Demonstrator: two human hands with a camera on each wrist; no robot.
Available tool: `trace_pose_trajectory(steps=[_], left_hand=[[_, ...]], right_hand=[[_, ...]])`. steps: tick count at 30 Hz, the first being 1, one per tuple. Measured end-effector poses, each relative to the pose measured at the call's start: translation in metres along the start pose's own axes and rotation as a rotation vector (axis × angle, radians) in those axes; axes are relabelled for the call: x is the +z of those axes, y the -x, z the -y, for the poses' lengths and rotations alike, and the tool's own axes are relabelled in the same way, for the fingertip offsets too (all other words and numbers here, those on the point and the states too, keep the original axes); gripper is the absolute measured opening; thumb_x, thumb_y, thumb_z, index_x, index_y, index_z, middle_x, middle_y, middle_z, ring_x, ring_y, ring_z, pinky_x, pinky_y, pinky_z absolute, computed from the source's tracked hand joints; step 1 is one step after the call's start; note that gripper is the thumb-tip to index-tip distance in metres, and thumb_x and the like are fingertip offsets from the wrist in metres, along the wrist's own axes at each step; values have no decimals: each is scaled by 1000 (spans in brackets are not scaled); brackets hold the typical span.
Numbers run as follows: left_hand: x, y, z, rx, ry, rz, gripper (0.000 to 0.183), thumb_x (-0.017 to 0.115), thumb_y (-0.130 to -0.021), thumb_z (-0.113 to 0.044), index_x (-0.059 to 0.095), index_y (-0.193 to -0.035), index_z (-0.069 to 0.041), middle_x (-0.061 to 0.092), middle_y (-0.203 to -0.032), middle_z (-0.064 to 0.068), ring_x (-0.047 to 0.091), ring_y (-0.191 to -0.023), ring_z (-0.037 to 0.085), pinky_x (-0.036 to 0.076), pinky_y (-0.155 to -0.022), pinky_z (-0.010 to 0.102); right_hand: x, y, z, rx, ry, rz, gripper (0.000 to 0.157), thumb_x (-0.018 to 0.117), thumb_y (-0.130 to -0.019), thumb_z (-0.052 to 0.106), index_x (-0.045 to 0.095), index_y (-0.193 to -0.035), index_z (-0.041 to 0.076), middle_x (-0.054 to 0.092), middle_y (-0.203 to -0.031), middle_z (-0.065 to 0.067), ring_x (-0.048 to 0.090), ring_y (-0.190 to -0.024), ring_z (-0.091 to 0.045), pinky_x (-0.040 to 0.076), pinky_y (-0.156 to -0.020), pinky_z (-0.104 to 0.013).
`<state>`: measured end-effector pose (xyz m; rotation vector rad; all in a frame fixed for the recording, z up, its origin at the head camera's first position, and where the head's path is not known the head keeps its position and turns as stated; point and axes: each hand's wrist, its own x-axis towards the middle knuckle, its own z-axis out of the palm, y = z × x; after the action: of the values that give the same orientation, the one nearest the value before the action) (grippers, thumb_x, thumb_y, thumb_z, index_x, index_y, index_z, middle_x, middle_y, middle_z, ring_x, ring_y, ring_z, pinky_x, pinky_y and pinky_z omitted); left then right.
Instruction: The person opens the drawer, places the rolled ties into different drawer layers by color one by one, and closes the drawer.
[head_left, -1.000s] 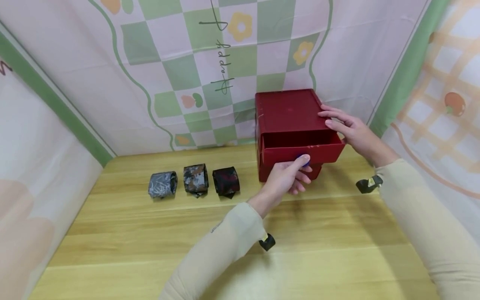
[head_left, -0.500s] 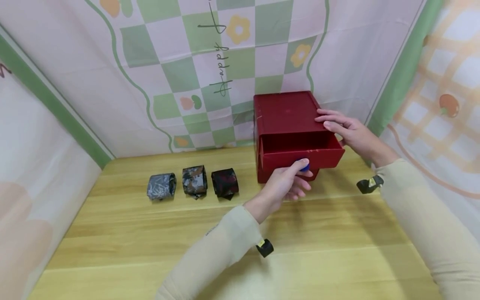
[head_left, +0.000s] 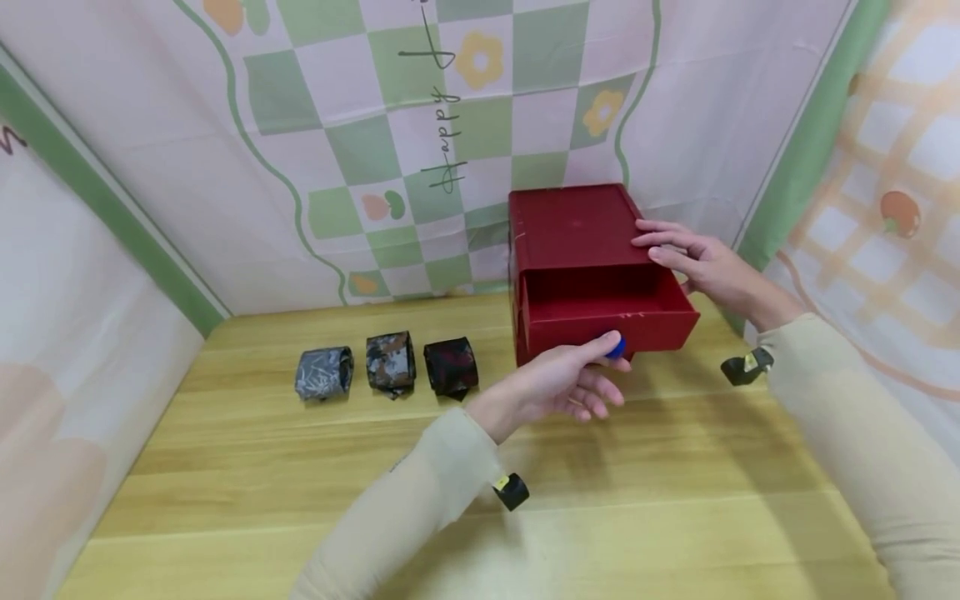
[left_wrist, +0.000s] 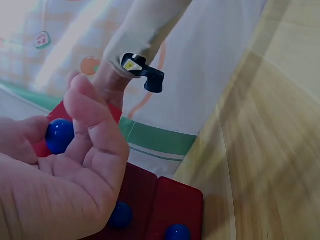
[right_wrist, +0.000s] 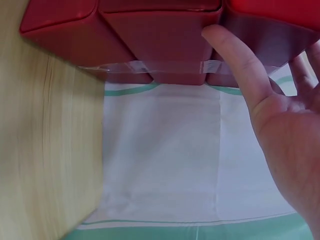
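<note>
My left hand pinches the round blue knob of the top drawer, its thumb against one side. That drawer is pulled well out of a red drawer cabinet, and the visible part of its inside holds nothing. My right hand rests its fingers on the cabinet's top right edge, the thumb along the side. In the left wrist view, two lower drawers with a blue knob each sit shut. Three rolled neckties lie left of the cabinet: grey, camouflage-patterned and dark red-black.
The cabinet stands near the back edge of a wooden table. A printed curtain hangs close behind it, and another hangs at the right. Clear tape runs across the cabinet's side.
The top drawer has slid further out toward me, with my left hand moving back along with its knob. My right hand stays on the cabinet; the neckties have not moved.
</note>
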<state>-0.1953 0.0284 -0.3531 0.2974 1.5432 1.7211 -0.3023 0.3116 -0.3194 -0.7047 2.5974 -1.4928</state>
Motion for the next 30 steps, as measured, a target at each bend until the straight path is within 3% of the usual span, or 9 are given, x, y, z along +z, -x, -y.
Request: trace_pose_trajectory(steps=[6, 10, 30], left_hand=[[5, 7, 3, 3, -87, 54, 48, 49, -100, -61, 69, -113, -18, 73, -85, 7, 65, -65, 18, 51, -58, 24], [9, 12, 8, 11, -126, 57, 48, 47, -101, -61, 69, -113, -19, 72, -86, 6, 65, -67, 19, 51, -60, 26], [17, 23, 19, 42, -187, 75, 48, 45, -103, -58, 69, -112, -17, 71, -84, 5, 65, -66, 18, 51, -60, 27]], right_hand=[[-2, 1, -1, -11, -36, 28, 41, 52, -108, 22, 54, -146, 8, 28, -164, 4, 46, -127, -9, 61, -71, -35], [-3, 1, -1, -25, -39, 33, 39, 52, -108, 19, 54, -144, 6, 28, -164, 2, 50, -123, -8, 60, -66, -33], [-2, -1, -3, -33, -72, 26, 39, 52, -107, 15, 54, -144, 5, 29, -163, 0, 51, -123, -10, 60, -62, -34]])
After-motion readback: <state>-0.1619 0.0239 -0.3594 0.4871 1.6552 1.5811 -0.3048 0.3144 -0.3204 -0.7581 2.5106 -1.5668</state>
